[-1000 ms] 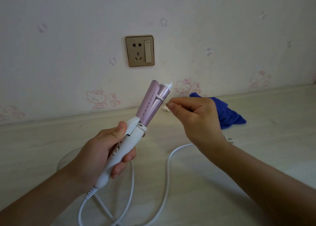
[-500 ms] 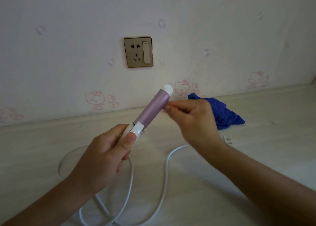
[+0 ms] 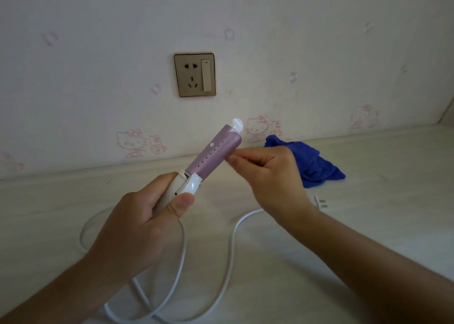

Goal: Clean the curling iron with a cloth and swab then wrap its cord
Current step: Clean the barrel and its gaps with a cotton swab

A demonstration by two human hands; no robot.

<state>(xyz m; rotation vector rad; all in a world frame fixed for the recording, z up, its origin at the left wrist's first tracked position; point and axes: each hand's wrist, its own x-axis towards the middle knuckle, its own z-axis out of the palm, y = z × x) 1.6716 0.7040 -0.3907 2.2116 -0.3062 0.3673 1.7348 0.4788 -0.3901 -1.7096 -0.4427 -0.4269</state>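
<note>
The curling iron [image 3: 213, 151] has a purple barrel with a row of small holes and a white handle. It is tilted up toward the right. My left hand [image 3: 137, 225] grips the handle, thumb on its front. My right hand [image 3: 270, 176] is pinched shut at the barrel's right side near the tip, holding a thin swab that is almost fully hidden by my fingers. The white cord [image 3: 231, 245] loops on the table below my hands and ends in a plug [image 3: 319, 202]. A crumpled blue cloth [image 3: 317, 166] lies behind my right hand.
A pale table [image 3: 393, 201] meets a wall with pink cartoon-cat wallpaper. A gold wall socket with a switch [image 3: 194, 74] sits above the iron. The cord's loops cover the table in front of me.
The iron's two plates, parted a second ago, are now closed, and my left hand has turned the barrel so its holes face me. My right hand stays pinched at the barrel.
</note>
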